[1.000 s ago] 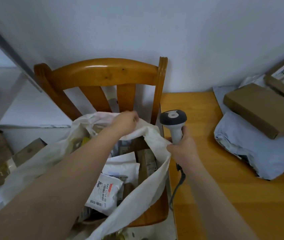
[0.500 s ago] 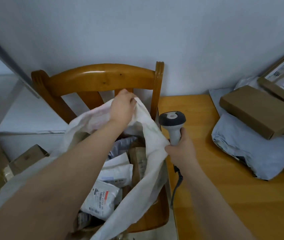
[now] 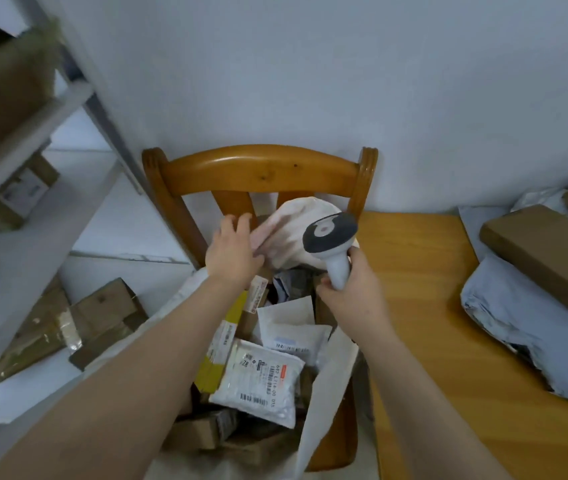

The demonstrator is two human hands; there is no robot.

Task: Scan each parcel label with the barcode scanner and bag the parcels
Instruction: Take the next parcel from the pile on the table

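A large white bag (image 3: 324,382) stands open on a wooden chair (image 3: 261,168). Inside lie several parcels, among them a white labelled pouch (image 3: 261,386) and a yellow-edged box (image 3: 218,355). My left hand (image 3: 232,251) grips the bag's far rim (image 3: 293,233) and holds it up against the chair back. In my right hand (image 3: 351,292) is the grey and white barcode scanner (image 3: 331,240), gripped by its handle with the head up, over the bag's right side.
To the right is a wooden table (image 3: 431,306) with a grey mailer bag (image 3: 532,337) and brown cardboard boxes (image 3: 545,258) stacked on it. Flattened cardboard (image 3: 78,323) lies on the floor at left beneath a metal shelf (image 3: 26,140). A wall stands behind.
My left hand has lifted the bag's far rim higher toward the chair back. My right hand has moved the scanner left, from the table edge to over the bag.
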